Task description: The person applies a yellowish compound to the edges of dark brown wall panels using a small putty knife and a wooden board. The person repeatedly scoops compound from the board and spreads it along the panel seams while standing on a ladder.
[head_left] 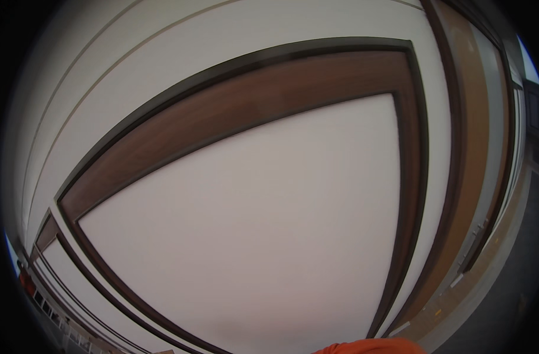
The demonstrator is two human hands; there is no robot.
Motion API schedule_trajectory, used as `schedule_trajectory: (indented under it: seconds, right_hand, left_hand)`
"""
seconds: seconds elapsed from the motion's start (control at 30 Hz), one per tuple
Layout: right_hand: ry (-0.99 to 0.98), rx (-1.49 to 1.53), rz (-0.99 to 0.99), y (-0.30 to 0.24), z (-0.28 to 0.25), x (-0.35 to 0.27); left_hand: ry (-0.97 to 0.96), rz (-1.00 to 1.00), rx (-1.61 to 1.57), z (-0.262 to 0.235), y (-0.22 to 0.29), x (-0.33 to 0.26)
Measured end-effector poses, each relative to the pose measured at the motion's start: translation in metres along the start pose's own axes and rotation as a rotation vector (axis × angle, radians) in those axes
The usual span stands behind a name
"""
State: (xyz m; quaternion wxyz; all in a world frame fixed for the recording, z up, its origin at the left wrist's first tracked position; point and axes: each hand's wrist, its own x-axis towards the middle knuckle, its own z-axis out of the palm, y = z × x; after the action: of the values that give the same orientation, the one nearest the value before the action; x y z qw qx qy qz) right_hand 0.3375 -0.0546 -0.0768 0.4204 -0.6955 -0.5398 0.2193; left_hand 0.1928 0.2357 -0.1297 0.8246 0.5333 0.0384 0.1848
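Note:
Neither of my hands shows in the head view. At the lower edge, right of the middle, a rounded piece of orange cloth [372,347] comes into the picture; whether it is a sleeve I cannot tell. Filling most of the view is a large pale panel [252,224], bordered by a brown frame [240,94] with dark edges. What my hands hold or touch is hidden.
Around the frame runs a white wall [181,47] with thin grooves. A second, smaller framed panel [66,265] lies at the left. To the right are a brown upright strip [473,118] and grey ground [505,307]. A small orange-red shape [26,282] shows far left.

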Motion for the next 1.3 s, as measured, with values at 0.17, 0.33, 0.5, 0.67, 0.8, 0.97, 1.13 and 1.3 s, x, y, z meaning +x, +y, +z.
schedule_trajectory:
  seconds: [0.17,0.33,0.5,0.67,0.8,0.97,1.13,1.3]
  right_hand:
    - [0.097,-0.018,0.072,-0.002,-0.018,-0.016]
    - [0.141,-0.026,0.11,-0.001,-0.016,-0.024]
    - [0.156,-0.021,0.129,-0.002,-0.012,-0.034]
    - [0.174,-0.016,0.129,-0.005,-0.007,-0.045]
    - [0.191,-0.021,0.13,-0.007,-0.005,-0.055]
    - [0.207,-0.029,0.129,-0.011,0.001,-0.067]
    - [0.235,-0.037,0.132,-0.011,0.0,-0.08]
    - [0.24,-0.023,0.092,-0.017,0.011,-0.066]
  left_hand:
    - [-0.001,-0.088,-0.009,0.007,-0.011,0.011]
    - [-0.031,-0.16,0.033,0.028,-0.014,0.028]
    - [-0.053,-0.189,0.066,0.044,-0.013,0.032]
    - [-0.073,-0.213,0.102,0.055,-0.01,0.03]
    - [-0.098,-0.224,0.135,0.064,-0.008,0.029]
    - [-0.128,-0.229,0.174,0.075,-0.003,0.029]
    - [-0.172,-0.228,0.211,0.091,-0.001,0.031]
    - [-0.136,-0.209,0.232,0.076,0.017,0.013]
